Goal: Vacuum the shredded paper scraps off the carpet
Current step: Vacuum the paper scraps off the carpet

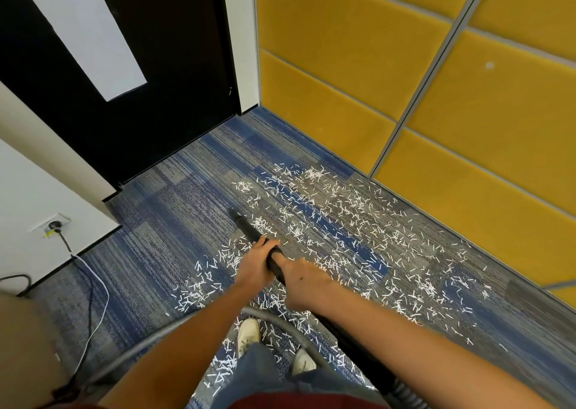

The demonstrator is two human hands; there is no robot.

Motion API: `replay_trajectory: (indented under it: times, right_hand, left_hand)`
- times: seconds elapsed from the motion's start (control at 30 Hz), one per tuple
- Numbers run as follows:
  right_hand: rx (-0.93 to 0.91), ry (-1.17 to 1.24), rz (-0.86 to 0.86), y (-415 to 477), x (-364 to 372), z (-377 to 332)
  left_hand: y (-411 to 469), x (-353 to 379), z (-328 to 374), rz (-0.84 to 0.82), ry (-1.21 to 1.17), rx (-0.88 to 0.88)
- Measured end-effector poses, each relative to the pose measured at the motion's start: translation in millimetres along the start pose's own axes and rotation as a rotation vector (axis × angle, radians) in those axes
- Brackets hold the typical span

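left hand (pixel 254 268), right hand (pixel 304 284) grip black wand (pixel 249 231) | nozzle on carpet (pixel 174 221) | paper scraps (pixel 343 221) scattered

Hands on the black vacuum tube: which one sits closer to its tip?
The left hand. It grips the tube further forward, toward the nozzle; the right hand holds it just behind.

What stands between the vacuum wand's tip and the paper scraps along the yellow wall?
Nothing visible: only carpet lies between the tip of the wand and the paper scraps by the yellow wall. The hose loops behind, near the feet.
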State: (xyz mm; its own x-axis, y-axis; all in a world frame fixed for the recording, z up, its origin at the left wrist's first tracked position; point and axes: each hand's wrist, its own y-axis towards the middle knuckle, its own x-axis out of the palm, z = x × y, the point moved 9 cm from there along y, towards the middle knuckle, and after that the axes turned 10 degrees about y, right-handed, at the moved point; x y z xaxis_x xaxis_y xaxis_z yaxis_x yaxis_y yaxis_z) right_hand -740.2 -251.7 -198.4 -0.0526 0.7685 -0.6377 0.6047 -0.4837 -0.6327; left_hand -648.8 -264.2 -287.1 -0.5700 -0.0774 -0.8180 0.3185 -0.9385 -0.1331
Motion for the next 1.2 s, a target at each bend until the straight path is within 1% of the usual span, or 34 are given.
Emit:
replay_trajectory:
  times: [0.13, 0.23, 0.4, 0.67, 0.93, 1.2]
  right_hand:
    - [-0.030, -0.001, -0.016, -4, 4, 1]
    - [-0.035, 0.006, -0.017, -10, 5, 8]
    - [-0.012, 0.021, 0.018, -25, 4, 27]
    - [0.018, 0.021, 0.004, -52, 1, 49]
    - [-0.034, -0.011, -0.002, -49, 14, 41]
    - [-0.043, -0.039, 0.014, -33, 8, 27]
  left_hand:
    - [-5, 1, -1, 0.022, 0.015, -0.017]
    - [-11, 2, 10, 0.023, 0.046, 0.002]
    - [-16, 16, 34, -0.008, 0.036, 0.047]
    - [-23, 32, 64, -0.021, 0.036, 0.072]
    - [-37, 31, 50, -0.009, 0.017, 0.050]
    - [-28, 7, 37, 0.080, 0.039, 0.013]
